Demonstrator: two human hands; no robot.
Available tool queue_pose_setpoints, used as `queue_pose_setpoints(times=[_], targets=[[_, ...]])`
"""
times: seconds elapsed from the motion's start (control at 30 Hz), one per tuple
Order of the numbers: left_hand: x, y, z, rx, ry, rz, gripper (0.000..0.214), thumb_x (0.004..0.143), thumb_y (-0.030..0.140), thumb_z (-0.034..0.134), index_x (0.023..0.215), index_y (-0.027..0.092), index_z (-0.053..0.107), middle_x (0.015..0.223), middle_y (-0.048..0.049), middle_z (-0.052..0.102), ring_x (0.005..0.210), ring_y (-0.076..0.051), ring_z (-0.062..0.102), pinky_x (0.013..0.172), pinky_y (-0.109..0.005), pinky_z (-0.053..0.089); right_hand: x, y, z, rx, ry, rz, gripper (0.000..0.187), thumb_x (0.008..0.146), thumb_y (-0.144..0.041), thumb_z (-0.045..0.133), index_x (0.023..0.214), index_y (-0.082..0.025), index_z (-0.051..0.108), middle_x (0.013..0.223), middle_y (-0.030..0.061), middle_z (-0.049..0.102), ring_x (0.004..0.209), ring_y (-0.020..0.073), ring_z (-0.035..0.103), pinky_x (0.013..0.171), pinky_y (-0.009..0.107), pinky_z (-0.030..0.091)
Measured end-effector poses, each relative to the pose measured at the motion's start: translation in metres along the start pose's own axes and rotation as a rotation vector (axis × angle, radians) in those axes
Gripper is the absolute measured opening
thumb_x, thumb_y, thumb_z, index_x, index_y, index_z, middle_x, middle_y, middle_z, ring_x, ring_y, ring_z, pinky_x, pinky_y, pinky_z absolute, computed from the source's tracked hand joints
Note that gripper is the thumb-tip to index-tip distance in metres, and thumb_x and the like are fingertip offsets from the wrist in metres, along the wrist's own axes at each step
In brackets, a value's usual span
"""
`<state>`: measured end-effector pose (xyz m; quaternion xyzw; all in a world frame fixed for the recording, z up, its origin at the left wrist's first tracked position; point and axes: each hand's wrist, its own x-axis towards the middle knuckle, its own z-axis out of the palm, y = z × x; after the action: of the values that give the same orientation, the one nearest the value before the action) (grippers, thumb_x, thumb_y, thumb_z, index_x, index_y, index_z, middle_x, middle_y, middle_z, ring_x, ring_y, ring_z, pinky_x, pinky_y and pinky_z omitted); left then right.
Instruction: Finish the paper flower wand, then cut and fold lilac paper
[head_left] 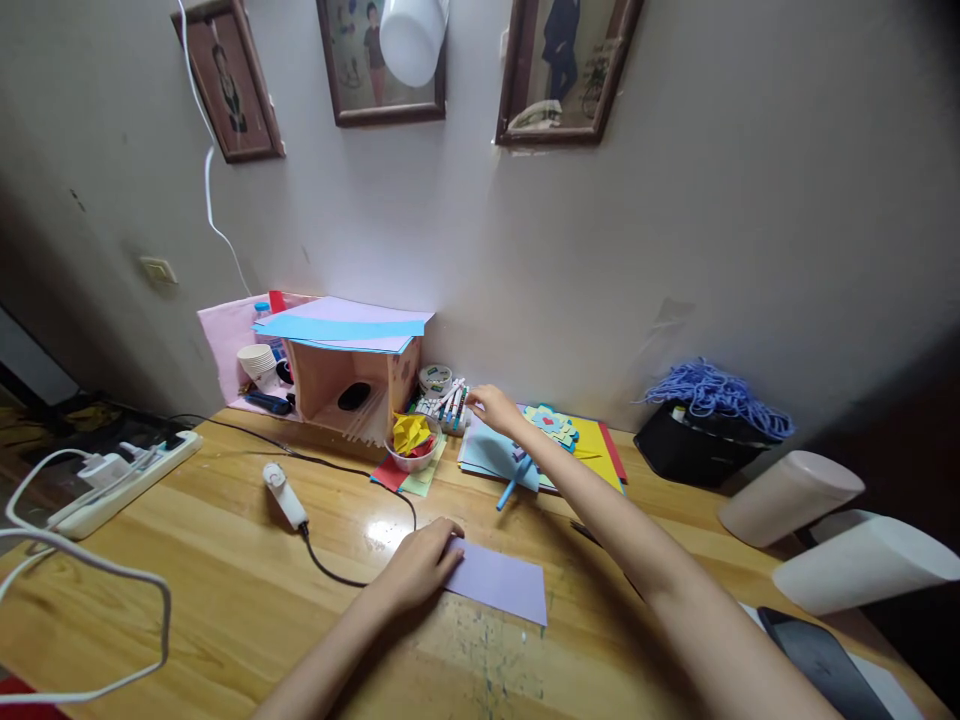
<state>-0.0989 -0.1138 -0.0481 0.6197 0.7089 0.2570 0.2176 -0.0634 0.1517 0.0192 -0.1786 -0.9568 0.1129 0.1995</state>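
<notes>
My left hand (421, 565) lies on the table with its fingers curled over the left end of a purple sheet of paper (502, 582), thumb and fingers closed on its edge. Stretched out toward the wall, my right hand (493, 408) has its fingertips pinched together beside a group of white marker pens (452, 402). Whether a pen is between those fingertips is too small to tell. Below the right forearm, a blue paper roll (514, 484) leans on a stack of coloured paper (484, 452), where a layered paper flower (551, 425) also lies.
Left of the pens are a bowl of crumpled yellow paper (412, 440) and a pink box (405, 375) topped with paper sheets. A white plug-like device (283, 495) trails a black cable. Blue yarn (712, 400), paper rolls (791, 495) and a dark phone-like slab (821, 660) occupy the right.
</notes>
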Motion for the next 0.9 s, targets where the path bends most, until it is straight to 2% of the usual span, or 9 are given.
queue_pose_setpoints(times=[0.17, 0.4, 0.57, 0.73, 0.83, 0.9], targets=[[-0.001, -0.002, 0.005, -0.015, 0.070, 0.050, 0.025, 0.088, 0.031, 0.033, 0.092, 0.022, 0.056, 0.092, -0.0044, 0.057, 0.085, -0.017, 0.054, 0.076, -0.028, 0.040, 0.032, 0.000, 0.030, -0.117, -0.068, -0.049, 0.020, 0.081, -0.013, 0.050, 0.098, -0.016, 0.061, 0.102, 0.0105, 0.059, 0.094, 0.0207, 0.049, 0.076, 0.028, 0.037], [0.000, -0.004, 0.006, -0.027, 0.082, 0.051, 0.029, 0.090, 0.028, 0.029, 0.085, 0.022, 0.057, 0.087, -0.0040, 0.056, 0.082, -0.016, 0.053, 0.073, -0.026, 0.040, 0.046, 0.009, 0.052, -0.224, -0.075, -0.077, 0.024, 0.084, -0.010, 0.044, 0.102, -0.016, 0.057, 0.105, 0.0101, 0.056, 0.098, 0.0203, 0.045, 0.079, 0.028, 0.034], [0.000, -0.005, 0.006, -0.024, 0.066, 0.064, 0.028, 0.090, 0.027, 0.030, 0.086, 0.021, 0.057, 0.087, -0.0040, 0.056, 0.081, -0.016, 0.053, 0.073, -0.027, 0.040, 0.054, 0.014, 0.053, -0.269, -0.086, -0.124, 0.026, 0.083, -0.005, 0.040, 0.101, -0.014, 0.056, 0.101, 0.0117, 0.057, 0.096, 0.0213, 0.044, 0.077, 0.030, 0.033], [-0.001, -0.006, 0.007, -0.041, 0.054, 0.101, 0.019, 0.087, 0.027, 0.039, 0.090, 0.022, 0.057, 0.091, -0.0036, 0.056, 0.083, -0.016, 0.053, 0.074, -0.026, 0.041, 0.062, 0.012, 0.043, -0.261, -0.112, -0.190, 0.021, 0.081, -0.003, 0.042, 0.091, -0.012, 0.059, 0.100, 0.0135, 0.058, 0.094, 0.0212, 0.044, 0.078, 0.030, 0.031], [-0.001, -0.006, 0.009, -0.055, 0.044, 0.115, 0.016, 0.085, 0.026, 0.043, 0.091, 0.022, 0.057, 0.093, -0.0033, 0.057, 0.085, -0.016, 0.054, 0.075, -0.025, 0.040, 0.062, 0.005, 0.034, -0.225, -0.090, -0.175, 0.019, 0.081, -0.004, 0.041, 0.087, -0.011, 0.058, 0.095, 0.0140, 0.059, 0.092, 0.0215, 0.046, 0.079, 0.031, 0.031], [-0.001, -0.005, 0.011, -0.078, 0.051, 0.095, 0.017, 0.085, 0.026, 0.043, 0.091, 0.021, 0.058, 0.091, -0.0033, 0.059, 0.084, -0.016, 0.054, 0.075, -0.026, 0.040, 0.053, -0.001, 0.025, -0.185, -0.050, -0.137, 0.019, 0.084, -0.008, 0.039, 0.091, -0.010, 0.056, 0.092, 0.0138, 0.059, 0.090, 0.0214, 0.047, 0.080, 0.032, 0.031]])
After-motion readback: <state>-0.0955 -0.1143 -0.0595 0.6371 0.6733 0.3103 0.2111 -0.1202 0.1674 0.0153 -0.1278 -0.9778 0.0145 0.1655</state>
